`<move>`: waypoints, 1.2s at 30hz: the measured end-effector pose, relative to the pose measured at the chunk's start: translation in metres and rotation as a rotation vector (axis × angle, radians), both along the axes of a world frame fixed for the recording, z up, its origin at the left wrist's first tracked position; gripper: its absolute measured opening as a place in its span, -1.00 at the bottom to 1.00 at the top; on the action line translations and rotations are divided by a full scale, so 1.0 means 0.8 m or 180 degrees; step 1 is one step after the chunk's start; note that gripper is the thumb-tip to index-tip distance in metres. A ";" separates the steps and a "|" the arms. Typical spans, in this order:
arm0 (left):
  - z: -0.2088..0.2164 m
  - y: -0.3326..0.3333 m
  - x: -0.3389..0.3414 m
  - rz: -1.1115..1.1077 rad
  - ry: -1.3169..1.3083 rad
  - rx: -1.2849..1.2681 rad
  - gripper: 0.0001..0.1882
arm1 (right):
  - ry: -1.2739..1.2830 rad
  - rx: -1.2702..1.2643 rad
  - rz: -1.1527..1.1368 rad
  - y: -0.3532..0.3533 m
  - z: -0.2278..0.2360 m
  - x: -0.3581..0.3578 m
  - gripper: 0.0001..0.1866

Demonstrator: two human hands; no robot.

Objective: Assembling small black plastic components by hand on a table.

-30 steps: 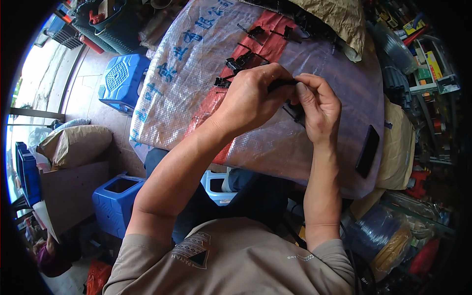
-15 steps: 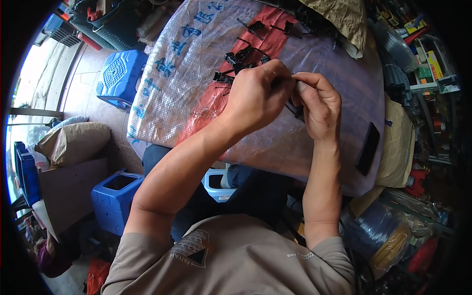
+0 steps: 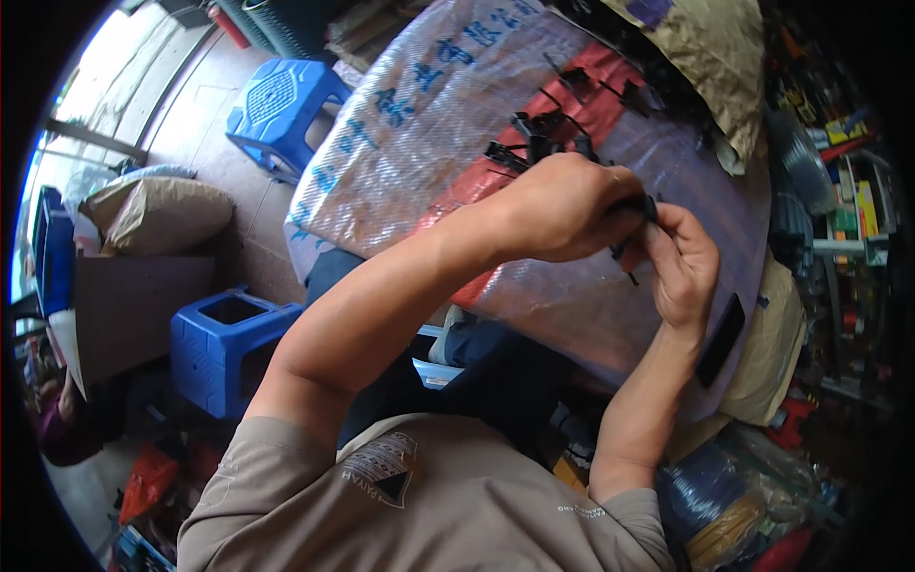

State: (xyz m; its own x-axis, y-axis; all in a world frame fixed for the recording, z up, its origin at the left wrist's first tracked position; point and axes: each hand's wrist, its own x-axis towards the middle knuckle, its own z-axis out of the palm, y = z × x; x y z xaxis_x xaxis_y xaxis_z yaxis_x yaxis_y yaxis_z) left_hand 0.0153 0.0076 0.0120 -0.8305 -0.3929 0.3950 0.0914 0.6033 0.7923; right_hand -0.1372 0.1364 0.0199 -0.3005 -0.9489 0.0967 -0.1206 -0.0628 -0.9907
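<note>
My left hand [image 3: 583,212] is closed over the table, its fingers curled on a small black part [image 3: 651,208]. Right beside it, the thumb and fingers of my right hand [image 3: 684,272] pinch the same part from the right. A thin dark end sticks out below the fingers; most of the piece is hidden, so its exact kind does not show. Beyond my left hand, several black plastic pieces with thin stems [image 3: 538,133] lie on the red stripe of the woven plastic sheet [image 3: 381,153] that covers the table.
A black phone [image 3: 721,340] lies at the table's right edge. Brown paper sacking [image 3: 710,48] covers the far right corner. Blue plastic stools [image 3: 276,105] stand on the floor to the left, near a full sack [image 3: 157,217]. Crowded shelves [image 3: 848,219] line the right side.
My view has turned, so the table sits farther right. Both hands have shifted nearer the table's right side, and more of the black part now shows between my fingers.
</note>
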 end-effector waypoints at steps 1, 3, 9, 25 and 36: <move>-0.002 -0.001 0.000 0.0006 0.0064 -0.0058 -0.77 | 0.0046 -0.0043 -0.0002 0.000 0.002 0.004 -0.84; 0.005 -0.001 0.004 0.0102 -0.0071 -0.0234 -0.77 | 0.0133 -0.0077 0.0029 -0.003 0.009 0.012 -0.85; 0.019 -0.023 0.027 0.0443 -0.0022 -0.0475 -0.79 | 0.0399 -0.0179 0.0089 -0.033 0.020 0.032 -0.85; -0.091 -0.267 0.222 0.2625 -0.0984 0.0231 -0.50 | 0.3075 0.0305 0.0451 -0.143 -0.014 0.055 -0.75; 0.018 -0.084 0.099 0.0789 0.0198 0.0232 -0.68 | -0.0449 0.0131 -0.0434 -0.095 0.023 0.020 -0.82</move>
State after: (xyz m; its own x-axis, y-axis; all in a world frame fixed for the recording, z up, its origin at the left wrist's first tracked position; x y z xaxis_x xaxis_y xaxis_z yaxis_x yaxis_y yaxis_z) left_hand 0.0946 -0.0599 0.0261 -0.6803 -0.6105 0.4055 -0.0021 0.5550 0.8319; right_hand -0.1208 0.0603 0.0386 -0.4343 -0.9008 0.0064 0.0149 -0.0143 -0.9998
